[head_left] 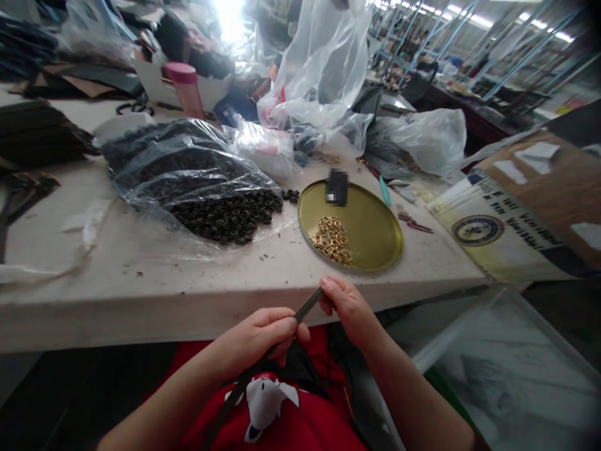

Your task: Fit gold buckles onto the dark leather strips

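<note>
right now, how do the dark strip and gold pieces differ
The dark strip looks dull; the gold pieces shine. The dark strip is one long band, the gold pieces many small items. The left hand and right hand hold the dark strip, while the gold pieces lie heaped on a tray.

Worktable (154, 313): pale top, front edge running across the view, small dark specks scattered on the surface. Light: one glaring white source (230, 19) at top, left of centre, its outline washed out; further white ceiling lights (483, 19) in slanting lines, upper right. Pale-blue poles (516, 61), thin, set diagonally in view below these lights. Behind the table, right: long dark-brown furniture (483, 119), kind unclear. Far room: blurred, cluttered, details too small to read. Below table, left: deep shadow (56, 401), floor surface indistinct
</note>
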The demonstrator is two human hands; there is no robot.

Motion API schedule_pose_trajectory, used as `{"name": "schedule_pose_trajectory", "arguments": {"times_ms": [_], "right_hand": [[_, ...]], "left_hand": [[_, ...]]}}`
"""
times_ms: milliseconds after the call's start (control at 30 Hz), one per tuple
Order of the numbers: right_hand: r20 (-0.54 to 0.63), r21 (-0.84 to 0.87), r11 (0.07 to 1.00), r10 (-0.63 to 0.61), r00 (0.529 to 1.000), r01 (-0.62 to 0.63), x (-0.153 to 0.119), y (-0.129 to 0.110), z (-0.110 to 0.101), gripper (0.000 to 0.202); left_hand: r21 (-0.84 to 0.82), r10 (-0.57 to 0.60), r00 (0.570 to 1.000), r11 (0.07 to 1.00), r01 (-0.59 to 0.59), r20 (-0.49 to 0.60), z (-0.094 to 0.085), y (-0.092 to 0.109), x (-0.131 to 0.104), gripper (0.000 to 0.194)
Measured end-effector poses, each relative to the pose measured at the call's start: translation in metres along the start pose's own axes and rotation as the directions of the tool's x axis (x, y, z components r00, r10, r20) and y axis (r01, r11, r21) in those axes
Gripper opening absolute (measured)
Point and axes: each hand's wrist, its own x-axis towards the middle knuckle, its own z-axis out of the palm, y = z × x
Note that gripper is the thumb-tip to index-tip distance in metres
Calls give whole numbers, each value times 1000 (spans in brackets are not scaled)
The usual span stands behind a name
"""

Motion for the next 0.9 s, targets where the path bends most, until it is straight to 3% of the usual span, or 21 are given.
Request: {"name": "schedule_pose_trajectory", "arguments": {"times_ms": [167, 433, 567, 767, 833, 900], "right_hand": [[7, 132, 987, 90, 996, -90, 1, 24, 3, 35], [38, 318, 930, 181, 983, -184, 3, 39, 10, 35], [108, 454, 862, 197, 974, -225, 1, 41, 13, 29], [238, 651, 683, 232, 943, -332, -4, 39, 16, 28], [187, 634, 711, 239, 953, -303, -4, 42, 18, 27], [20, 523, 827, 232, 973, -208, -3, 45, 18, 22]], "left_hand": [[-191, 8, 998, 981, -19, -59, 1, -16, 4, 14], [-476, 42, 998, 877, -61, -50, 7, -27, 14, 15], [-470, 47, 997, 880, -71, -63, 5, -32, 16, 15], [-380, 71, 996, 921, -89, -62, 4, -39, 20, 28], [-322, 47, 996, 944, -71, -81, 5, -43, 23, 37], [-260, 2, 991, 965, -37, -133, 4, -46, 29, 43]]}}
